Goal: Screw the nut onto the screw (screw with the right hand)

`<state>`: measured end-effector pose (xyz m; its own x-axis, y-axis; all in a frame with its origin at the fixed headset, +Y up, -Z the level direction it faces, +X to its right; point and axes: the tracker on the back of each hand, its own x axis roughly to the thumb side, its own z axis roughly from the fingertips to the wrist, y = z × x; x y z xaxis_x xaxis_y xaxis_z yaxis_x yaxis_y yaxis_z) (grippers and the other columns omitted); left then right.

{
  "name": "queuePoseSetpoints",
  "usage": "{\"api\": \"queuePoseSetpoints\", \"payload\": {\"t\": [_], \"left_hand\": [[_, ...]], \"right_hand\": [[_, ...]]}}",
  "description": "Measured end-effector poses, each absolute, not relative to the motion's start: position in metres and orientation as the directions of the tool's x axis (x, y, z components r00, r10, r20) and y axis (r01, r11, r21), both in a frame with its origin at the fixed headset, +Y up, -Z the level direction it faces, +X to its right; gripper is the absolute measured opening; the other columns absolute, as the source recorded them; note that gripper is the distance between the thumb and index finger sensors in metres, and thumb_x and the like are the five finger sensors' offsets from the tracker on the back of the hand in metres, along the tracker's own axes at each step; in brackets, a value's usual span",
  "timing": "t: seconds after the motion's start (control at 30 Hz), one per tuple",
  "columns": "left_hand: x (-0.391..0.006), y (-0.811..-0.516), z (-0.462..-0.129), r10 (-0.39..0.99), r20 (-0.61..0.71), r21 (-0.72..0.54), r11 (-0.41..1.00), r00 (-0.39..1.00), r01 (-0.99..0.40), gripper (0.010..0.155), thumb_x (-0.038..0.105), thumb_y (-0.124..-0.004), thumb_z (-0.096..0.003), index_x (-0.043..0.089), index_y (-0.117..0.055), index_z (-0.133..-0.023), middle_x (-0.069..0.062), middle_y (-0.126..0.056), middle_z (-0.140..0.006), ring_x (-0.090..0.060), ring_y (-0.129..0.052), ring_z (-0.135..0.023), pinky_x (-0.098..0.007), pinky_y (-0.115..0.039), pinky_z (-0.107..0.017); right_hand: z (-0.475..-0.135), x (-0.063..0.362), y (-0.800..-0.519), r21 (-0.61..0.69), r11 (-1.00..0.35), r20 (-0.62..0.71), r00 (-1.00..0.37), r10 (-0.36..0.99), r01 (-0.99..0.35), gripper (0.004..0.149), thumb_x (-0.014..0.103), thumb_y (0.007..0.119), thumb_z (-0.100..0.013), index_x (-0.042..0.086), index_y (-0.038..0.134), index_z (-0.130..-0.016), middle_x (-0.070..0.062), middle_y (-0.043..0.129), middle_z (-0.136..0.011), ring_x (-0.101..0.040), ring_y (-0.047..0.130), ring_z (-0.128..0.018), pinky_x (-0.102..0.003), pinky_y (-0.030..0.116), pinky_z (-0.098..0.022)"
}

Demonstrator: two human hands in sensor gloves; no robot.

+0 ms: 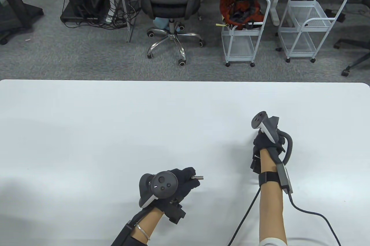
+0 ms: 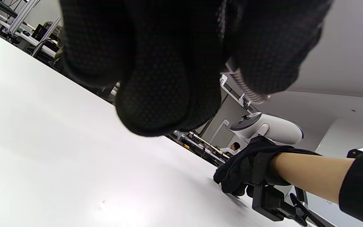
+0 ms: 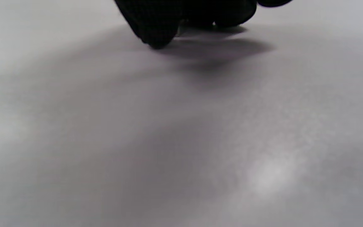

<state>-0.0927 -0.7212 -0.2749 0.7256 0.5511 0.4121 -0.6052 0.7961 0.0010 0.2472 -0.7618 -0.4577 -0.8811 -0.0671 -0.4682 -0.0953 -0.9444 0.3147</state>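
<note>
The left hand (image 1: 176, 184) pinched the screw (image 1: 199, 177) between its fingertips above the near part of the white table (image 1: 115, 130), the threaded shank pointing out to the right; in the left wrist view the ribbed shank (image 2: 247, 90) stuck out from under the gloved fingers (image 2: 169, 78). Well apart, farther up the table, the right hand (image 1: 264, 145) rested fingers-down on the surface, with its fingertips (image 3: 158, 37) touching the tabletop. Its fingers seemed curled over something, perhaps the nut, but the views were too dark to tell what it gripped, if anything.
</note>
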Motion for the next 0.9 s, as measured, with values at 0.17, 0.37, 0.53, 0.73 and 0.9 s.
{"api": "queuePoseSetpoints", "payload": {"t": [0.17,0.37,0.53,0.73,0.9], "left_hand": [[-0.094,-0.721,-0.275,0.553,0.406,0.008,0.794,0.728,-0.608,0.049,0.045,-0.087,-0.0406,0.010,-0.094,-0.074,0.000,-0.114,-0.055,-0.012,-0.114,-0.040,-0.032,-0.093,-0.038],[-0.096,-0.720,-0.276,0.550,0.405,0.016,0.794,0.730,-0.607,0.049,0.045,-0.087,-0.0409,0.010,-0.094,-0.075,0.000,-0.114,-0.056,-0.012,-0.114,-0.040,-0.032,-0.093,-0.039],[-0.097,-0.720,-0.276,0.554,0.405,0.018,0.790,0.727,-0.612,0.049,0.045,-0.087,-0.0411,0.009,-0.094,-0.075,0.000,-0.114,-0.056,-0.012,-0.114,-0.041,-0.032,-0.093,-0.039],[-0.097,-0.720,-0.276,0.551,0.411,0.021,0.791,0.727,-0.611,0.049,0.045,-0.087,-0.0412,0.009,-0.094,-0.075,0.000,-0.114,-0.056,-0.012,-0.114,-0.040,-0.032,-0.093,-0.039],[-0.097,-0.718,-0.277,0.547,0.417,0.029,0.791,0.726,-0.612,0.049,0.045,-0.087,-0.0412,0.009,-0.094,-0.074,0.000,-0.114,-0.055,-0.012,-0.114,-0.040,-0.032,-0.093,-0.039]], "right_hand": [[-0.463,0.236,-0.764,0.285,-0.955,-0.437,-0.875,-0.208,0.084,0.051,0.017,0.081,-0.052,0.012,0.068,-0.101,-0.021,0.076,-0.096,-0.040,0.082,-0.087,-0.054,0.066,-0.063],[-0.471,0.230,-0.763,0.350,-0.923,-0.406,-0.862,-0.304,0.161,0.050,0.020,0.083,-0.051,0.009,0.070,-0.098,-0.021,0.082,-0.089,-0.036,0.090,-0.078,-0.052,0.069,-0.061],[-0.473,0.238,-0.758,0.322,-0.945,-0.446,-0.872,-0.203,0.055,0.049,0.023,0.085,-0.050,0.008,0.074,-0.095,-0.023,0.083,-0.087,-0.039,0.090,-0.075,-0.052,0.070,-0.059],[-0.475,0.244,-0.757,0.275,-0.960,-0.428,-0.889,-0.165,0.045,0.045,0.025,0.088,-0.047,0.010,0.080,-0.088,-0.021,0.087,-0.081,-0.036,0.093,-0.069,-0.050,0.071,-0.057],[-0.473,0.244,-0.754,0.268,-0.963,-0.432,-0.890,-0.147,0.029,0.043,0.030,0.088,-0.046,0.013,0.081,-0.086,-0.019,0.087,-0.080,-0.034,0.092,-0.067,-0.050,0.069,-0.058]]}}
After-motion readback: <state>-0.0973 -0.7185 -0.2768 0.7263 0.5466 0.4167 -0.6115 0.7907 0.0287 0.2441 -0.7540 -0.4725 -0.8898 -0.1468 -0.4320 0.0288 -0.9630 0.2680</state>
